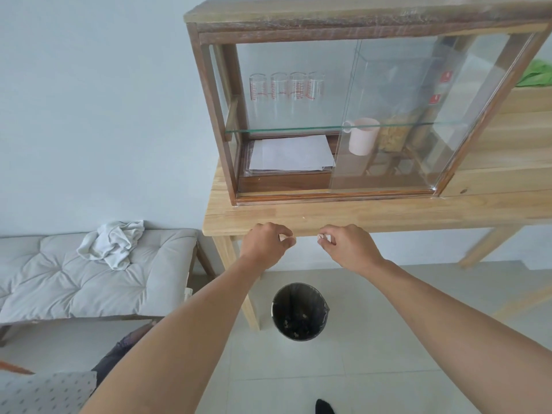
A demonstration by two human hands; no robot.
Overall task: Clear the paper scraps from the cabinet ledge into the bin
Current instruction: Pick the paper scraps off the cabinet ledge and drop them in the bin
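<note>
Cabinet (pixel 343 115) on table (pixel 388 213); bin (pixel 299 312) below; bench (pixel 89 276) left.

A glass-fronted cabinet (pixel 343 115) is being carried by the light wooden table (pixel 388 216), near its back; one tiny scrap (pixel 304 217) is lying on the bare ledge in front. A bin (pixel 299 312) is standing on the tiled floor (pixel 373 354) beside a table leg.

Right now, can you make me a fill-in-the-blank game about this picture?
1. The bin stands on the ___.
2. The pink mug sits inside the glass-fronted ___.
3. The right hand pinches a small paper ___.
4. A crumpled white cloth lies on the cushioned ___.

Missing words: floor; cabinet; scrap; bench
</note>
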